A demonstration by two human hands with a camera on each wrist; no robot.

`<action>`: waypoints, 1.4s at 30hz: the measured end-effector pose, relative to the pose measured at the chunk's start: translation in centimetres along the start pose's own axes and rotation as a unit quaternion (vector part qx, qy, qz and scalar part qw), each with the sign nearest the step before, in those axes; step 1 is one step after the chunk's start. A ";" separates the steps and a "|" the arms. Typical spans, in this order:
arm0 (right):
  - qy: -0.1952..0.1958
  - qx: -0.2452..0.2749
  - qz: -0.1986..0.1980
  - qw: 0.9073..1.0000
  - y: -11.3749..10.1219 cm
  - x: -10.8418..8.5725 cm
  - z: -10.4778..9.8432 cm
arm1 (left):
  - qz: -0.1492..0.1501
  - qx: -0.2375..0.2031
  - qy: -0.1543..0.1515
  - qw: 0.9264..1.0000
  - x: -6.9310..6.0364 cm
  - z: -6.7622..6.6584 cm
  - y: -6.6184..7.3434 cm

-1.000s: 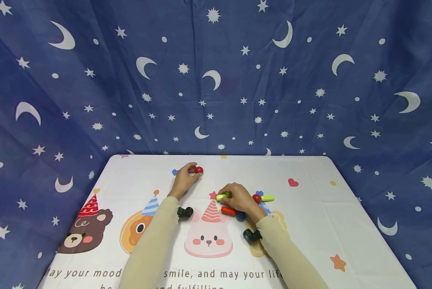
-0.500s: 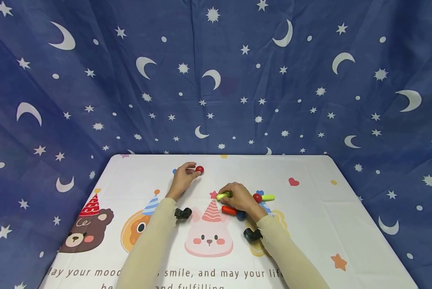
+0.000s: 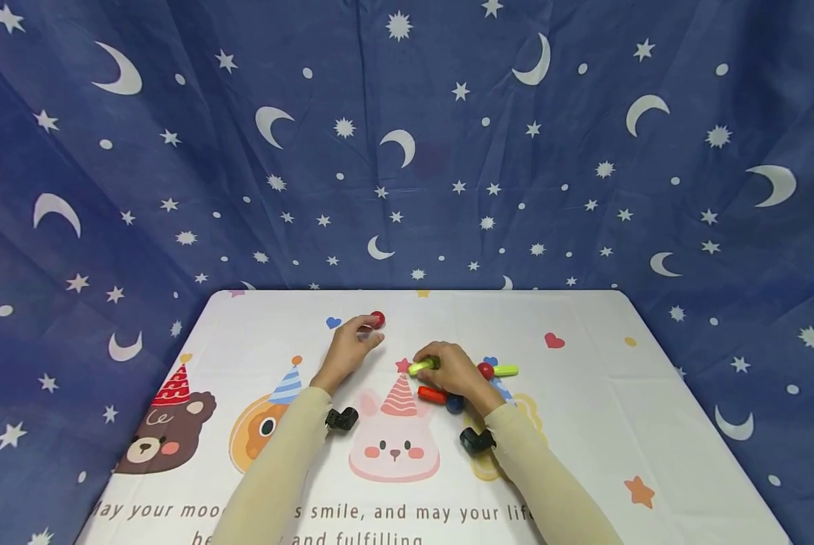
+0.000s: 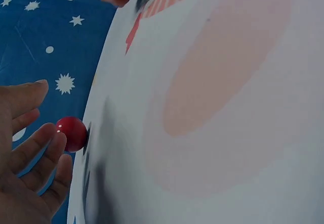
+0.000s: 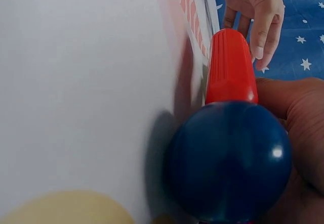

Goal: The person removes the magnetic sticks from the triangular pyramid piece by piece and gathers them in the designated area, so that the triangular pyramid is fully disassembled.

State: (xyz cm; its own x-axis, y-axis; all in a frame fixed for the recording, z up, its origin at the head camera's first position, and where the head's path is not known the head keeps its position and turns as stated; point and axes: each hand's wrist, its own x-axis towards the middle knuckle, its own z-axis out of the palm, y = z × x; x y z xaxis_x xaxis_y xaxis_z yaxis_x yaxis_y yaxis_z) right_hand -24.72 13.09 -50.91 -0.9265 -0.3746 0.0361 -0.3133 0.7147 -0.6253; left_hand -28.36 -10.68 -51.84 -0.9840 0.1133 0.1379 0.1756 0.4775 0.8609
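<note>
Head view, and the two hands sit well apart over the white tablecloth (image 3: 570,454)! Left hand (image 3: 349,352) at the far side, fingers loosely spread, right by a red ball (image 3: 378,319); the left wrist view has fingertips overlapping it, but whether they touch, I cannot tell. Over to the right hand (image 3: 453,372): fingers curled, clamped on a lime stick (image 3: 421,367) near the printed pink hat (image 3: 399,397). Look beside that hand, a red stick (image 3: 433,395) sits end-on against a blue ball (image 3: 455,404)! To the wrist's right, a second red ball (image 3: 485,371) meets another lime stick (image 3: 507,370). Behind everything, a blue curtain (image 3: 441,212) of white moons and stars
</note>
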 end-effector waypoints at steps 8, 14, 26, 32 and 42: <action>0.023 0.000 -0.016 1.000 -0.1 -0.5 -0.7 | 0.040 0.004 -0.013 0.999 -1.2 0.4 0.6; 0.045 -0.020 -0.051 0.997 -0.2 -1.4 -1.6 | 0.069 0.013 -0.021 0.997 -2.4 0.9 1.5; 0.059 -0.033 -0.065 0.996 0.0 -4.4 -3.0 | 0.096 0.032 -0.063 0.993 -4.7 1.7 2.5; 0.058 -0.043 -0.067 0.995 0.4 -5.7 -3.3 | 0.104 0.032 -0.092 0.990 -6.1 2.2 3.3; 0.021 -0.037 -0.059 0.997 1.1 -7.3 -3.2 | 0.094 0.045 -0.193 0.976 -7.1 3.2 4.0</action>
State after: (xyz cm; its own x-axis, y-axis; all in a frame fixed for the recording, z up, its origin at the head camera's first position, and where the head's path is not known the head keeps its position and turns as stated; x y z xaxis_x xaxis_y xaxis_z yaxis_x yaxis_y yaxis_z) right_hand -18.96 18.49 -49.32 -0.8896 -0.4348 0.1395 -0.4338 0.7093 -0.5557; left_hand -20.54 -6.84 -50.94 -0.8515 0.5183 0.0798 0.3720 0.4897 0.7886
